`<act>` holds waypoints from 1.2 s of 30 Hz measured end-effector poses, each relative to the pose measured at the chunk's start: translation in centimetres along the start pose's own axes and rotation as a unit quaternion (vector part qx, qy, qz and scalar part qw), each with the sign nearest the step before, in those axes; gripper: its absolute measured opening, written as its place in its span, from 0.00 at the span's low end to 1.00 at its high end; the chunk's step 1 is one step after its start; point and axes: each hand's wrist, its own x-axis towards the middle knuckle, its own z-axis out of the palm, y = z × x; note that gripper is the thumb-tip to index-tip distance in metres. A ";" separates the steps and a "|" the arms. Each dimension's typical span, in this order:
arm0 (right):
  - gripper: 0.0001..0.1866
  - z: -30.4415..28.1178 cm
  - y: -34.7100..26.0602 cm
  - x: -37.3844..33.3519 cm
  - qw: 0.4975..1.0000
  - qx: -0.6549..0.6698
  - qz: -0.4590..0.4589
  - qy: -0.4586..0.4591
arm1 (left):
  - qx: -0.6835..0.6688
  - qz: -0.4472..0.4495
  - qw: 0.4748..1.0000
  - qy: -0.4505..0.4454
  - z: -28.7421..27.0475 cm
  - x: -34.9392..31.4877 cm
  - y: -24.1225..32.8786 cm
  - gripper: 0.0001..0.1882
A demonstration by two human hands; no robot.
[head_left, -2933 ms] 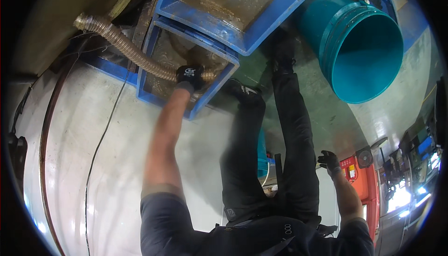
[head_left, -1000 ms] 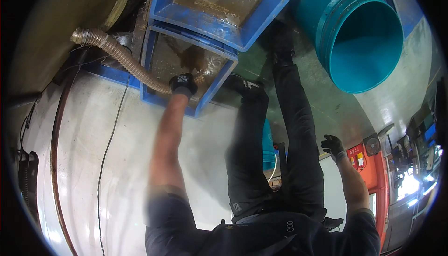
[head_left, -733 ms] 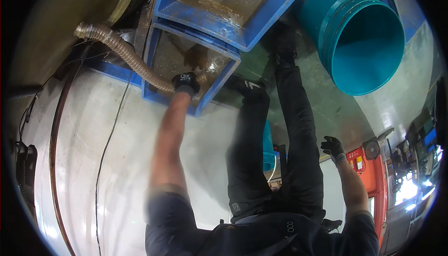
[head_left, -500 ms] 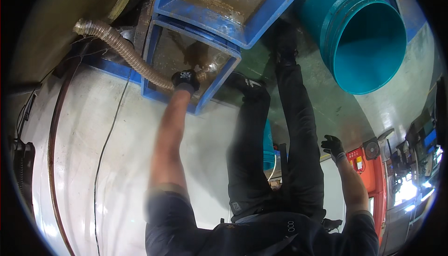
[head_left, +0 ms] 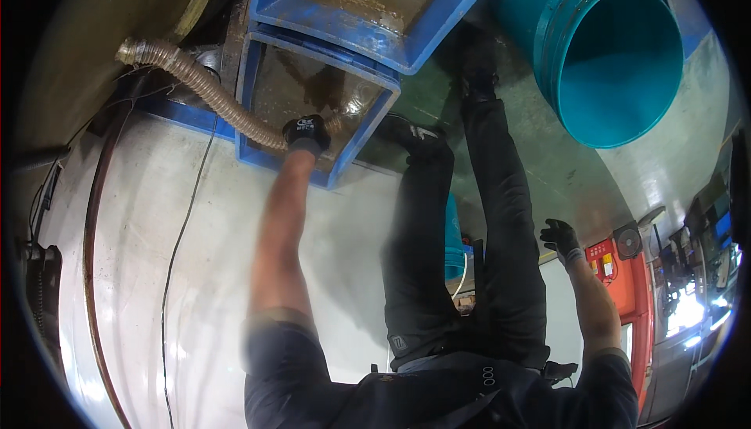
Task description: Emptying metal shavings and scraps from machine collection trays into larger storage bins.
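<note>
My left hand [head_left: 305,133], in a black glove, is closed around a ribbed, tan flexible hose [head_left: 210,98] near its lower end. That end reaches into a blue bin [head_left: 244,100] holding murky brownish liquid, while the hose's other end rises to the upper left. The hose mouth is hard to make out past my glove. Out at the right, away from the bin, my right hand [head_left: 560,238] hangs in the air, gloved in black. Its fingers are loosely bent and apart, with nothing in them.
A second blue bin [head_left: 415,53] with brownish wet contents overlaps the first at the far side. A large teal bucket [head_left: 549,53] lies tipped with its mouth toward me. A thin black cable [head_left: 188,226] and a brown pipe [head_left: 91,241] run along the left. Red equipment [head_left: 630,296] stands at right.
The view has shifted slightly, so bins and bucket sit a little higher in it. My left hand still grips the hose; my right hand stays about where it was.
</note>
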 end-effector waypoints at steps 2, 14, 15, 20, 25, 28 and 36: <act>0.16 0.0 0.1 0.0 1.000 -0.027 0.002 0.004 | 0.002 -0.002 1.000 -0.003 -0.3 -0.1 0.3 0.17; 0.17 0.5 -0.3 -0.6 1.000 -0.025 0.004 0.000 | 0.012 -0.010 1.000 -0.012 -1.0 -0.4 0.4 0.19; 0.18 0.3 0.0 -0.4 1.000 -0.018 0.007 0.000 | 0.011 -0.008 1.000 -0.013 -1.0 -0.4 0.5 0.19; 0.18 0.5 -0.1 -0.4 0.999 -0.031 -0.003 0.000 | 0.016 -0.002 1.000 -0.024 -1.1 -0.7 0.3 0.19; 0.16 0.7 -0.3 -0.6 1.000 0.020 -0.004 -0.002 | 0.013 0.011 1.000 -0.020 -0.9 -0.5 0.2 0.18; 0.17 0.6 0.2 -0.1 1.000 0.018 0.000 0.002 | 0.021 0.007 1.000 -0.016 -0.3 -0.1 0.2 0.18; 0.18 0.4 0.1 -0.1 1.000 0.012 0.006 -0.002 | 0.020 -0.001 1.000 -0.023 -0.9 -0.3 0.7 0.15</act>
